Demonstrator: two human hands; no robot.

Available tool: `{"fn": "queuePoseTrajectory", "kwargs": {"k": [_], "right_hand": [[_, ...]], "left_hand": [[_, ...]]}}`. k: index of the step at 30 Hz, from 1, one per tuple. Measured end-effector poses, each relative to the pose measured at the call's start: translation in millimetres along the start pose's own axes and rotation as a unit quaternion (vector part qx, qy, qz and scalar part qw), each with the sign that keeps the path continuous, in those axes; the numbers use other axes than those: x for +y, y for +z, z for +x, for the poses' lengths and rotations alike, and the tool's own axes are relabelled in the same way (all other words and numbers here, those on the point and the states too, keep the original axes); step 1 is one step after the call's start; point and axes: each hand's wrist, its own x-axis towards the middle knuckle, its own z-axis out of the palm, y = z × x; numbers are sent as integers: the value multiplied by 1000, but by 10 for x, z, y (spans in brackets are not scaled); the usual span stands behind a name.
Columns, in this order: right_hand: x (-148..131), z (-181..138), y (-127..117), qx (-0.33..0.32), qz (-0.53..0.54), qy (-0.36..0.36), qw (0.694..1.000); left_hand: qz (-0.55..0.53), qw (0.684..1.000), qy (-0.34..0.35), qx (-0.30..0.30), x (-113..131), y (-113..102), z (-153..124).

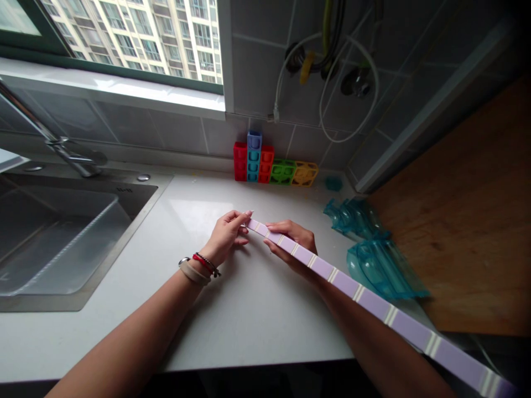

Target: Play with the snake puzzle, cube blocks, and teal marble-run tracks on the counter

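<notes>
Currently one long purple strip (345, 283) is held above the middle of the white tabletop (249, 315), slanting out past its front edge toward the right. About ten pale double bands show along it. The left hand (226, 235) pinches its far end between thumb and forefinger, the other fingers loosely curled; the right hand (301, 235) is clamped around it just beside, thumb and fingers on opposite sides. The left wrist carries one red cord (199, 258), one beige band (194, 273) and a dark beaded cord (209, 265). Along the back edge of the tabletop stand five coloured pieces side by side: two red blocks (266, 160), one blue column (253, 157) between them, one green block (282, 172) and one yellow block (304, 173). By the right edge lie two larger clear teal pieces (388, 268), with one small teal piece (333, 183) near the back right corner. At the left is one sink (66, 303) holding one clear bin (97, 237), with one faucet (74, 157) behind; the dark mark (124, 189) on the sink is too small to read.
</notes>
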Motion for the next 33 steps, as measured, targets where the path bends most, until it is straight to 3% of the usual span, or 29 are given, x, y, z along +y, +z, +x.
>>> {"fn": "queuePoseTrajectory", "kwargs": {"k": [10,15,18,22,26,30,33], "right_hand": [[-123,16,-14,-35,-31,-80,996],[-188,27,-21,27,-2,21,999],[-201,34,-26,21,-1,58,998],[-135,24,10,3,-28,-4,1000],[-39,8,30,-29,-75,-60,995],[7,5,33,-30,-96,-77,992],[33,-3,52,-19,-96,-73,992]], "left_hand": [[-53,998,-35,-9,6,49,-84],[-46,998,-12,-43,39,18,-77],[-36,997,9,-70,46,0,-82],[-15,993,46,-108,39,24,-115],[24,996,35,-80,17,59,-124],[35,997,24,-57,-6,58,-99],[31,994,12,-99,-18,70,-108]]}}
